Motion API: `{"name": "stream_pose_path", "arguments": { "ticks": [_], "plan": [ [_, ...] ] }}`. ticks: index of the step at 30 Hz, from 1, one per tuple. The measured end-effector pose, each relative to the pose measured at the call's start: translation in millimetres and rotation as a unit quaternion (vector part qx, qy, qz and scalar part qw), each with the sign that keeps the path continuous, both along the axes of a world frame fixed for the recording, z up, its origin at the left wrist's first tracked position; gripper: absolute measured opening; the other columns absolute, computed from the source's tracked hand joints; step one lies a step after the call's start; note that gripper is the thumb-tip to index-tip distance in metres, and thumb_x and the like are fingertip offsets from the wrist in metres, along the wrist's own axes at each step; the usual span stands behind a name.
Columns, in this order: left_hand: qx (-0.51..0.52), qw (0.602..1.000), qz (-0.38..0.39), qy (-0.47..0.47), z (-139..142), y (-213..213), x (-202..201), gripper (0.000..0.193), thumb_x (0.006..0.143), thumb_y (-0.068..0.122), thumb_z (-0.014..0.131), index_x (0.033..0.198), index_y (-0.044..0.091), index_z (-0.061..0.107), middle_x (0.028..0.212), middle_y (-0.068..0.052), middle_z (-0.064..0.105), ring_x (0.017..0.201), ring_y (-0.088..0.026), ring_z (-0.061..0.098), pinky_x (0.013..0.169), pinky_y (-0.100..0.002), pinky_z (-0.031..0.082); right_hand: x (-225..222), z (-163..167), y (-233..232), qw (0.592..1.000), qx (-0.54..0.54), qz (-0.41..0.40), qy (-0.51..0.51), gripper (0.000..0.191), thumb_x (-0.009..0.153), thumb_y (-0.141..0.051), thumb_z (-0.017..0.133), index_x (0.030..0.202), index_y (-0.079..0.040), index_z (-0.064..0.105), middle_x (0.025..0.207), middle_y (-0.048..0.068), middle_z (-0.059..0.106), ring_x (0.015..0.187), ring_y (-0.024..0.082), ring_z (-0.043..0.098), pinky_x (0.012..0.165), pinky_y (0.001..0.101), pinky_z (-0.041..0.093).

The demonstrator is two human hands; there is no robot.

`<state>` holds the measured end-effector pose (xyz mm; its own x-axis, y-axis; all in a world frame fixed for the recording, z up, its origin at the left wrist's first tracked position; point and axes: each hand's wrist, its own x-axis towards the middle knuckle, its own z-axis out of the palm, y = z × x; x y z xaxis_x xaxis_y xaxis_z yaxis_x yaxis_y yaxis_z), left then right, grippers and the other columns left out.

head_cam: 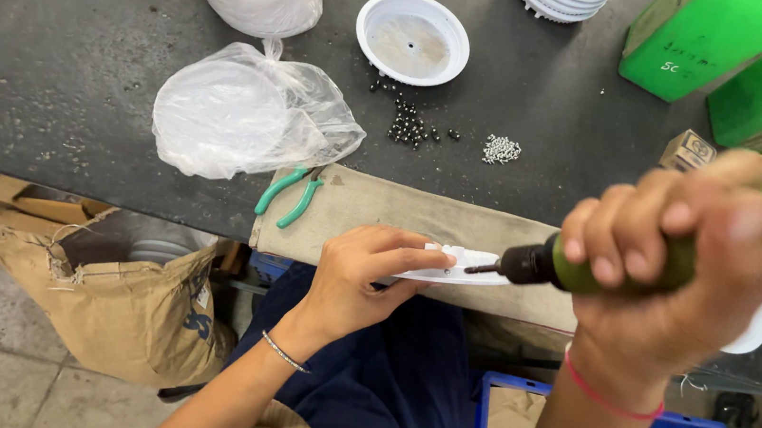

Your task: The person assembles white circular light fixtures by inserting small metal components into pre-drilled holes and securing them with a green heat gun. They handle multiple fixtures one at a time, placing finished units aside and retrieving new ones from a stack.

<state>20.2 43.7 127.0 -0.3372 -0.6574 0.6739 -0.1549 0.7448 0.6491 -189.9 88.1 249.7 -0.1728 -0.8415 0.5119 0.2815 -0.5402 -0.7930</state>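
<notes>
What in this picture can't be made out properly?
- White plastic piece: mostly covered by the left hand, so its full shape is hidden.
- Green power screwdriver: blurred, wrapped by the right hand, rear end cut off by the right edge.
- Tiny dark beads and silvery bits on the table: too small to identify.
- Bags: contents veiled by cloudy plastic.

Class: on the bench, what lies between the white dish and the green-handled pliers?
In the head view, loose small black beads lie scattered on the dark bench between the white dish and the green-handled pliers.
</notes>
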Motion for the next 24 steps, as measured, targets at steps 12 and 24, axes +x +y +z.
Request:
{"name": "stream_pose_path", "arguments": {
  "ticks": [12, 24],
  "plan": [
    [-0.003, 1.0, 0.0, 0.005, -2.9, -0.5, 0.5, 0.044, 0.076, 0.006, 0.083, 0.114, 0.025, 0.076, 0.107, 0.001, 0.075, 0.087, -0.02, 0.072, 0.074, -0.033, 0.056, 21.5, 0.2, 9.3, 0.999, 0.003, -0.038, 0.039, 0.043, 0.116, -0.039, 0.06, 0.092, -0.009, 0.04, 0.06, 0.002, 0.037, 0.047, 0.013, 0.036, 0.054, 0.0331, 0.039],
    [0.006, 1.0, 0.0, 0.0, -2.5, 0.6, 0.7, 0.042, 0.077, 0.009, 0.084, 0.114, 0.026, 0.076, 0.105, 0.002, 0.075, 0.085, -0.018, 0.072, 0.073, -0.032, 0.055, 24.2, -0.7, 6.4, 0.998, 0.011, -0.049, 0.048, 0.042, 0.114, -0.037, 0.062, 0.091, -0.009, 0.039, 0.061, 0.002, 0.038, 0.047, 0.013, 0.037, 0.054, 0.0331, 0.041]
  ]
}}
